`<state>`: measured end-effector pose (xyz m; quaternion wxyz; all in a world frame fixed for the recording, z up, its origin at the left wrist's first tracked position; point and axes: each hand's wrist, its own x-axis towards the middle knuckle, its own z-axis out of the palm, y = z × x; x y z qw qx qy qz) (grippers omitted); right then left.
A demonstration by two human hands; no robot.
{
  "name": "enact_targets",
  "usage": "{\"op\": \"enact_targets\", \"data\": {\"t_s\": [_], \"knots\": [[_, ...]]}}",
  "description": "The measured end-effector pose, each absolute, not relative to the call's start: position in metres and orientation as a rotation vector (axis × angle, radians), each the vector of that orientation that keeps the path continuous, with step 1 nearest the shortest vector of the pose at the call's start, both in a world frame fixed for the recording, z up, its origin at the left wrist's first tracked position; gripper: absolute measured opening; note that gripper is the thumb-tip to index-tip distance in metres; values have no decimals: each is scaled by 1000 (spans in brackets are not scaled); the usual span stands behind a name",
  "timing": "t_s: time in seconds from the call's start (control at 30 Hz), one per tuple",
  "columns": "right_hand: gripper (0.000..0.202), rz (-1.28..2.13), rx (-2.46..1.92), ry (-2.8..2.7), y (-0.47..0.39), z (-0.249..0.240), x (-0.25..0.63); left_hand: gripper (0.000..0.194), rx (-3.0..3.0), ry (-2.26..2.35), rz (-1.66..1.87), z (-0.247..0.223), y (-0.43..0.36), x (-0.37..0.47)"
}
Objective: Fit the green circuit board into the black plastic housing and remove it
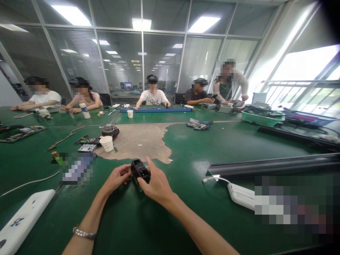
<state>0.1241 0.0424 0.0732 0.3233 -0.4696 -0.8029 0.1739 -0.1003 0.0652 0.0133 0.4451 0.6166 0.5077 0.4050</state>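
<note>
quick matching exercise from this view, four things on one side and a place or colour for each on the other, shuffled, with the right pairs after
1. black box
2. nearer paper cup
3. bracelet
4. basket

A. pale green
B. around the left wrist
C. held in the right hand
D. white

Pairs: 1-C, 2-D, 3-B, 4-A

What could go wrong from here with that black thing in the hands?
The black part, held by the right hand, might slip and drop onto the green table.

The nearer paper cup stands beside electronic parts; if knocked, any liquid inside, which I can't see, could wet them.
</note>
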Motion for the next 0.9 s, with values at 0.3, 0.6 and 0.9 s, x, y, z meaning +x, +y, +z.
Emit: {"op": "enact_targets", "data": {"t_s": [0.3, 0.6, 0.9], "knots": [[85, 343, -1324, -2277, 37, 66, 114, 51, 1593, 1293, 932, 13, 67, -104], [88, 398, -1248, -2273, 33, 49, 116, 53, 1613, 1222, 872, 15, 66, -98], [74, 418, -1177, -2120, 31, 44, 117, 53, 1635, 1271, 896, 15, 65, -97]]}}
